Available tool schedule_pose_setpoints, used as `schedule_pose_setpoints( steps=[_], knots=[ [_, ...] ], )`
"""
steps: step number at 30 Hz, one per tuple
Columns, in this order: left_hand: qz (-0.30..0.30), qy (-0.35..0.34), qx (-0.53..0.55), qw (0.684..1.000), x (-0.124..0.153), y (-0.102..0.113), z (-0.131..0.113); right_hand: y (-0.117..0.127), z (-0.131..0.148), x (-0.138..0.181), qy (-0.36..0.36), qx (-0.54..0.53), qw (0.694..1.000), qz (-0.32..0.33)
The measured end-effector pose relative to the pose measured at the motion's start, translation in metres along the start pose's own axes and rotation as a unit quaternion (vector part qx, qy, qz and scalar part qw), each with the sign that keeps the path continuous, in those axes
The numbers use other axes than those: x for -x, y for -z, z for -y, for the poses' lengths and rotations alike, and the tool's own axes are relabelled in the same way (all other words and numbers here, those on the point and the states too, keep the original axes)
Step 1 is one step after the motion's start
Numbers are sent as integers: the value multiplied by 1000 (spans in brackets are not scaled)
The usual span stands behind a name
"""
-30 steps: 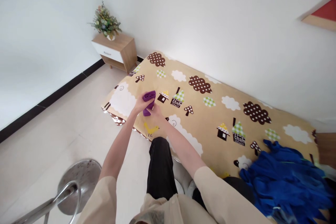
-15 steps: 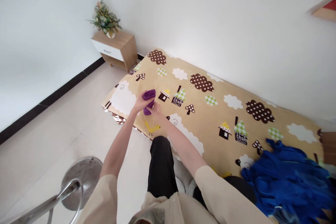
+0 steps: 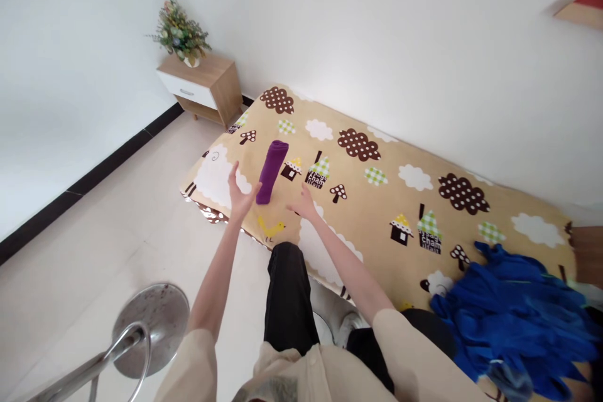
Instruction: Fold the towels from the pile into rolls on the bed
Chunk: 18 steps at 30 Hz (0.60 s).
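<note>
Cloth roll (image 3: 272, 173) near bed edge (image 3: 253, 236); clear gap to right fingers (image 3: 307, 195)

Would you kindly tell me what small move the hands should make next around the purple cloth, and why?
I would probably ease the left hand away from the purple cloth: it lies in a narrow bundle on the patterned bed, both hands are open, and the left thumb is close enough that a careless motion might disturb it. The right hand is clear.

On the bed (image 3: 372, 232) I saw a folded purple cloth (image 3: 272, 174) near the left end, rumpled blue cloth (image 3: 513, 320) at the near right corner.
</note>
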<state>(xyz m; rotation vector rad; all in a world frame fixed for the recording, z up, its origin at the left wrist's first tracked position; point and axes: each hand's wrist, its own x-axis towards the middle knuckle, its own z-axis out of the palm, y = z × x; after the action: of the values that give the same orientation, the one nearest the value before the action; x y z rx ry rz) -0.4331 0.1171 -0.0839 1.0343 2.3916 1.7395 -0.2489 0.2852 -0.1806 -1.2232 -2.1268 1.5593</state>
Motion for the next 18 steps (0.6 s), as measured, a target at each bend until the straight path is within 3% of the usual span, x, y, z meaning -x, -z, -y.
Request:
schedule_pose_setpoints(
  steps=[2, 3, 6, 7, 9, 11, 14, 18],
  knots=[
    [2, 26, -28, 999, 55, -12, -5, 19, -36, 29, -15, -46, 999, -16],
    [37, 33, -46, 998, 89, -20, -8, 32, -57, 48, -34, -64, 997, -21],
    [233, 33, -110, 966, 201, -43, -19, 82, -122, 123, -111, -105, 987, -58],
    [274, 22, -141, 951, 234, -47, -22, 103, -142, 152, -139, -121, 979, -86],
    [297, 7, -219, 929, 278, -52, -27, 146, -174, 211, -187, -153, 956, -168],
    [298, -7, -269, 916, 293, -57, -30, 190, -194, 267, -211, -194, 918, -273],
    [294, -27, -309, 904, 283, -73, -37, 255, -209, 336, -202, -284, 843, -411],
    [298, -37, -331, 894, 267, -89, -48, 322, -221, 392, -225, -269, 762, -544]
  ],
)
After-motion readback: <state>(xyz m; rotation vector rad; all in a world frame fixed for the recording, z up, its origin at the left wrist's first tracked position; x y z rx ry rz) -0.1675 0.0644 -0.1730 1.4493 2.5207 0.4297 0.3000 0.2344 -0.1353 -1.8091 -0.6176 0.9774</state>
